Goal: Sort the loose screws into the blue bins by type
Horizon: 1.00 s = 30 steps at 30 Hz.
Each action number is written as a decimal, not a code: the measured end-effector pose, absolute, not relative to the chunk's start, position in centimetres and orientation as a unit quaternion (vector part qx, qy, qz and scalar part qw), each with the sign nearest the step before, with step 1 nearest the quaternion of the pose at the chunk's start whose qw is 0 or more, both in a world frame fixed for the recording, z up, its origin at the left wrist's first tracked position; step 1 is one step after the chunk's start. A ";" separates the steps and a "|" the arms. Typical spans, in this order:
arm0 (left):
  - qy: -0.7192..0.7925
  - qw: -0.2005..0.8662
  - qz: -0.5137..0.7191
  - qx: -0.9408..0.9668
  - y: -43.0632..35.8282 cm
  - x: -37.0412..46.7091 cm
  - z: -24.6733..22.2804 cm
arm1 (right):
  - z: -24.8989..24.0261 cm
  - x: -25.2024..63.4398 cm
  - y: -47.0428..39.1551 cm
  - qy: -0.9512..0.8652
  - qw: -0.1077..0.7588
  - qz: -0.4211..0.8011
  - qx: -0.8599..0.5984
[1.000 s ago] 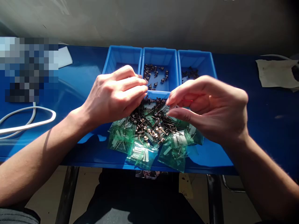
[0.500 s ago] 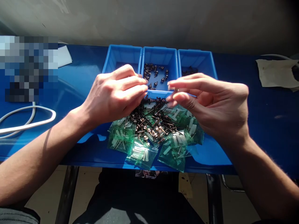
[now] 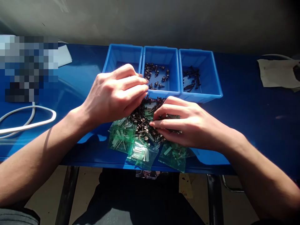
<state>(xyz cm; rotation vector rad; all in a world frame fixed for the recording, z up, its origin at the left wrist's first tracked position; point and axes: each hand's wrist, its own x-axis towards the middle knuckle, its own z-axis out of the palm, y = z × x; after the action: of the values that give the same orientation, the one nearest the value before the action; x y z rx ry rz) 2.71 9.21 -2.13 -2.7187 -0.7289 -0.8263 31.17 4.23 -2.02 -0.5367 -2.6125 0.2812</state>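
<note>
My left hand [image 3: 118, 93] hovers over the pile's left side, by the front of the left and middle bins. Its fingers are curled together, and whatever they hold is hidden. My right hand [image 3: 185, 122] is down on a pile of loose screws [image 3: 142, 122], fingers bent and apart, with its thumb out of sight and no screw visible in its grasp. Around and under the screws lie green plastic bags [image 3: 120, 137] of screws and pale plugs. Behind the pile, the middle blue bin [image 3: 164, 92] contains washer-head screws [image 3: 156, 73]; dark screws [image 3: 193, 79] lie in the right blue bin [image 3: 217, 75].
The left blue bin [image 3: 125, 47] is partly covered by my left hand. A white cable [image 3: 44, 107] loops across the blue table [image 3: 253, 131] at left. Pale paper [image 3: 273, 73] lies far right, and a grey wall [image 3: 164, 22] rises behind.
My right hand, which was pinching a screw near the middle bin's front, has moved down onto the pile. One more screw lies in that bin. My left hand has stayed put.
</note>
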 end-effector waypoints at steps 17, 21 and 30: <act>-0.263 0.060 -0.284 -0.920 9.3 2.8 -2.1 | -2.6 30.3 3.8 -0.946 0.249 0.124 -0.170; -0.252 0.089 -0.284 -0.921 9.3 2.8 -2.1 | -2.6 30.1 3.8 -0.946 0.252 0.113 -0.168; -0.241 0.135 -0.279 -0.920 9.2 3.0 -2.0 | -2.3 30.3 3.6 -0.936 0.281 0.104 -0.186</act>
<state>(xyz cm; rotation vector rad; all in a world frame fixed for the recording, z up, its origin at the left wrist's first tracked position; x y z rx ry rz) 2.95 9.19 -1.96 -2.6653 -0.6978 -0.8087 30.29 3.60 -2.28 -0.4995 -2.5084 0.2786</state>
